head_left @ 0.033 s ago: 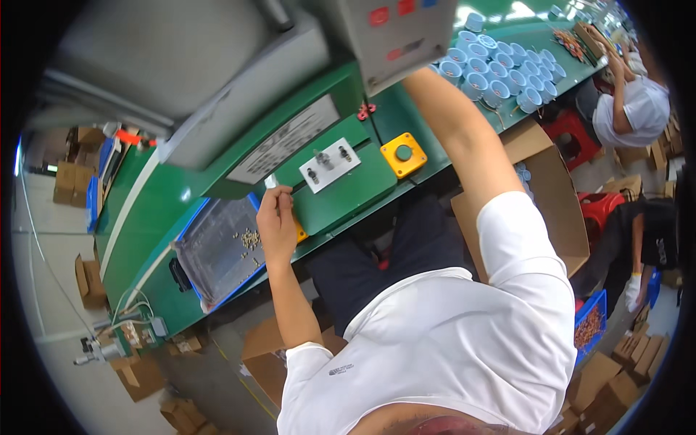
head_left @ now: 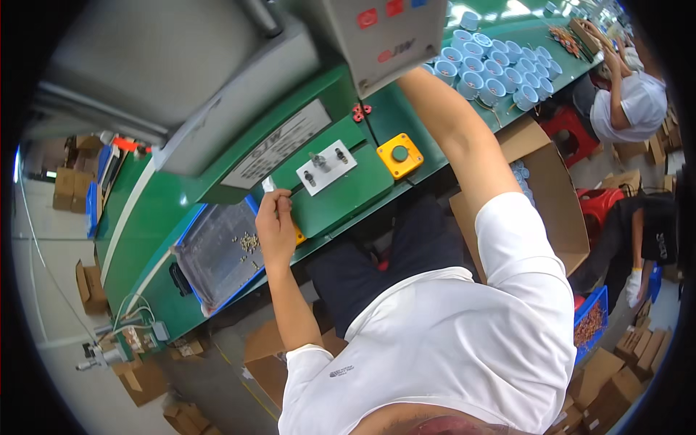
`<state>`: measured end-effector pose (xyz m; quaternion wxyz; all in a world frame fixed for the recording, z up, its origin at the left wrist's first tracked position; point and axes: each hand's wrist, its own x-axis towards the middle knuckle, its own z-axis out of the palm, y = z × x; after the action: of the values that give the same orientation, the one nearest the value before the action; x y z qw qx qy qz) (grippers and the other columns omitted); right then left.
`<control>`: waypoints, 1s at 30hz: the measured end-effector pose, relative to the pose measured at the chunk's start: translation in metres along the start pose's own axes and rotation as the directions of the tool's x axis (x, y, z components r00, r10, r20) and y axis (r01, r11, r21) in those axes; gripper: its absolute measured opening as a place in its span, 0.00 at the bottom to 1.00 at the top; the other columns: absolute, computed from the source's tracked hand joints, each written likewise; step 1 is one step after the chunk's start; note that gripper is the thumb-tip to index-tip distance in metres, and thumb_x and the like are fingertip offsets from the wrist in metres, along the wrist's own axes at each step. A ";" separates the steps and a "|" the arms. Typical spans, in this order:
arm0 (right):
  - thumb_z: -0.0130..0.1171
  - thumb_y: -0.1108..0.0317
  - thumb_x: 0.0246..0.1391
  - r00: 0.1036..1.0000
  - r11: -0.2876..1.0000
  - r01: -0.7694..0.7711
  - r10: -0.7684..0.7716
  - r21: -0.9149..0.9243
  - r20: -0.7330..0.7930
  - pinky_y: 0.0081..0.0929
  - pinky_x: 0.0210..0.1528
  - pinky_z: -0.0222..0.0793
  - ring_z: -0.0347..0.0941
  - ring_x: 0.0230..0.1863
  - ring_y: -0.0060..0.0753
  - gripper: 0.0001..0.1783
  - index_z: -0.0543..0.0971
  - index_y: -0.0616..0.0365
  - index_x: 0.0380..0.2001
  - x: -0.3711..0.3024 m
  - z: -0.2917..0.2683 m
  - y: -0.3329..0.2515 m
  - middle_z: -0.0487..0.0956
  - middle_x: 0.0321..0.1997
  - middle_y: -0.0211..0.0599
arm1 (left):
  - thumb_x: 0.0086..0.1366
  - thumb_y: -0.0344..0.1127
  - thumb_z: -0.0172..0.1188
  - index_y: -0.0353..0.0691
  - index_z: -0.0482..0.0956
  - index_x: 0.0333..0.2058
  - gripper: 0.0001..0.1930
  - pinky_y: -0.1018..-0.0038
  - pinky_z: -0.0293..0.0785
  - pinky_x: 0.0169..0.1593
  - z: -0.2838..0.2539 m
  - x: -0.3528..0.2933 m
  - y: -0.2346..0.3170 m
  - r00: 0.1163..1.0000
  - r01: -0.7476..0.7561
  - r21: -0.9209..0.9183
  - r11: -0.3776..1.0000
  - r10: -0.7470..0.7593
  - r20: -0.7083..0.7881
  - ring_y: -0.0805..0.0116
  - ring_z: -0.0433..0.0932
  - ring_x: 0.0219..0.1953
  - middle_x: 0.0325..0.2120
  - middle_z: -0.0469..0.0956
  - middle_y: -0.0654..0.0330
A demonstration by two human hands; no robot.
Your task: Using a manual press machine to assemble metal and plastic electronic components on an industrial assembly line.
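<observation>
At the left end of a green machine base (head_left: 341, 199), my left hand (head_left: 275, 225) has its fingers bent together. A small white piece (head_left: 269, 184) shows at its fingertips; its kind is unclear. A white metal fixture plate (head_left: 326, 168) with black knobs and a metal post lies on the base, right of this hand. My right forearm (head_left: 453, 119) reaches forward past a yellow box with a green push button (head_left: 399, 154). The grey control box (head_left: 391, 47) hides my right hand, near the many light-blue cups (head_left: 493, 69) on the table.
A blue-rimmed tray (head_left: 210, 250) with small brass-coloured parts lies left of my left hand. The grey press head (head_left: 196, 72) overhangs the base. An open carton (head_left: 540, 196) stands below my right arm. Co-workers sit at the right, by red stools (head_left: 602, 217). Small red parts (head_left: 361, 112) lie behind the base.
The whole view has shifted slightly to the left. Both arms keep nearly the same pose.
</observation>
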<state>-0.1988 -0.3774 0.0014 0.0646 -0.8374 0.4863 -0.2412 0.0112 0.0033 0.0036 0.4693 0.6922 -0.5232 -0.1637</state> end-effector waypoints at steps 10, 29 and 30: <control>0.78 0.56 0.49 0.917 0.879 0.213 -0.331 -0.426 -0.224 0.52 0.67 0.74 0.71 0.71 0.55 0.15 0.89 0.49 0.39 -0.119 -0.075 0.067 0.77 0.72 0.37 | 0.81 0.28 0.60 0.31 0.86 0.48 0.07 0.77 0.77 0.47 -0.008 -0.002 -0.004 0.998 0.069 -0.168 0.983 -0.070 -0.004 0.75 0.80 0.40 0.36 0.83 0.62; 0.86 0.56 0.43 0.860 0.847 0.396 -0.208 0.354 -0.466 0.44 0.51 0.82 0.85 0.48 0.53 0.35 0.83 0.58 0.53 -0.185 -0.077 -0.168 0.86 0.48 0.43 | 0.71 0.24 0.72 0.31 0.91 0.48 0.09 0.76 0.80 0.47 -0.007 0.000 0.000 0.997 0.031 -0.209 0.977 -0.046 -0.064 0.74 0.85 0.41 0.39 0.90 0.58; 0.86 0.55 0.43 0.841 0.850 0.420 -0.231 0.320 -0.490 0.43 0.50 0.81 0.85 0.47 0.52 0.35 0.83 0.58 0.53 -0.183 -0.077 -0.168 0.86 0.48 0.42 | 0.71 0.25 0.72 0.31 0.91 0.49 0.10 0.76 0.80 0.47 -0.007 0.001 0.000 0.997 0.022 -0.210 0.977 -0.037 -0.071 0.73 0.85 0.41 0.39 0.91 0.58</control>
<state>-0.1782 -0.1259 0.0635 0.0881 -0.8007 0.2726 -0.5261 0.0169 0.0060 0.0077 0.5561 0.6523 -0.4750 -0.1988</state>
